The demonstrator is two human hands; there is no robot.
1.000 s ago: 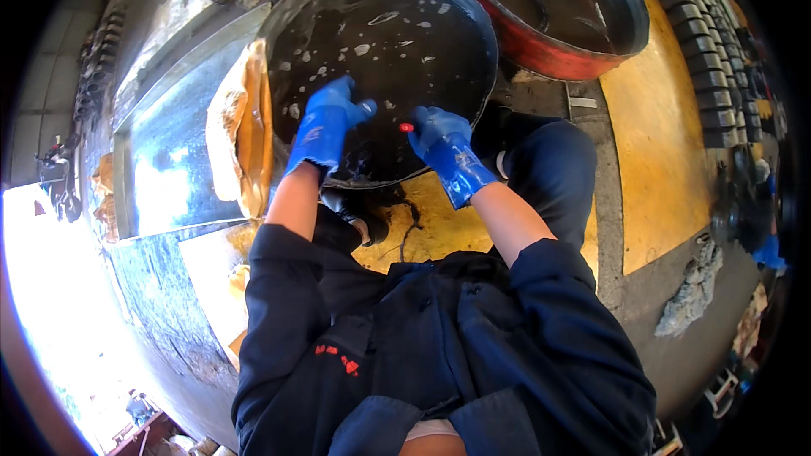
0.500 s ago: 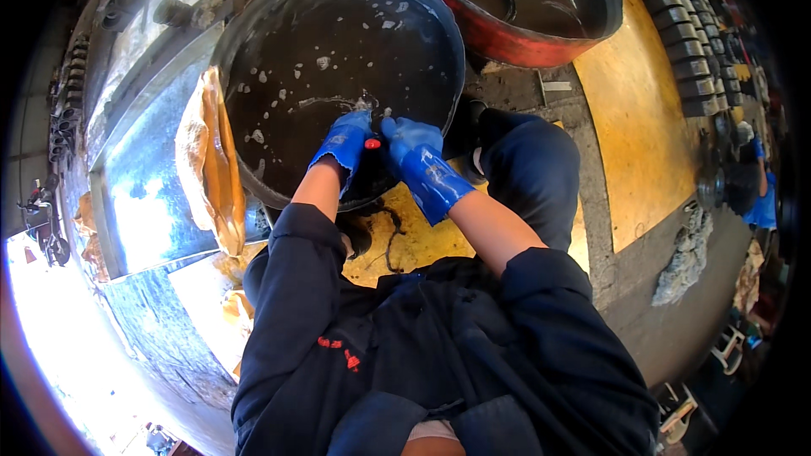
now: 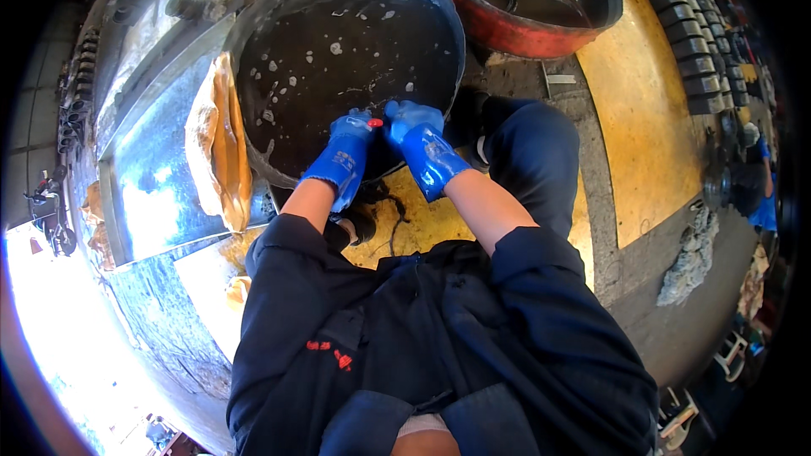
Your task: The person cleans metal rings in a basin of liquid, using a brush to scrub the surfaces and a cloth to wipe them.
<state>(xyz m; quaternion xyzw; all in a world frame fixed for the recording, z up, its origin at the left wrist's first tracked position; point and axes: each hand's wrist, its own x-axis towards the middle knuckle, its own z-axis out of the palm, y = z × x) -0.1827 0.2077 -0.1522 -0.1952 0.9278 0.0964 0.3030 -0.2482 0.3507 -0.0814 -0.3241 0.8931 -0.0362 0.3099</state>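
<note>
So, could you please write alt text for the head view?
Two blue-gloved hands, left hand and right hand, meet over a small red object at the near edge of a black basin of dark, flecked liquid.

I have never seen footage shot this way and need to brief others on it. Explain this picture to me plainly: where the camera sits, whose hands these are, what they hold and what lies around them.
The camera sits on the person's head and looks down, so the dark blue jacket fills the bottom and the forearms reach up into the picture. The wide lens bends straight edges near the rim.

Both hands wear blue rubber gloves. The left hand and right hand meet at the near rim of a large black round tub holding dark liquid with pale flecks. Between them shows a small red thing; what it is, and which hand grips it, I cannot tell.

Behind it stands a red round tub. To the left lies a shiny metal sheet with a brownish rag on it. The floor has yellow painted patches.
</note>
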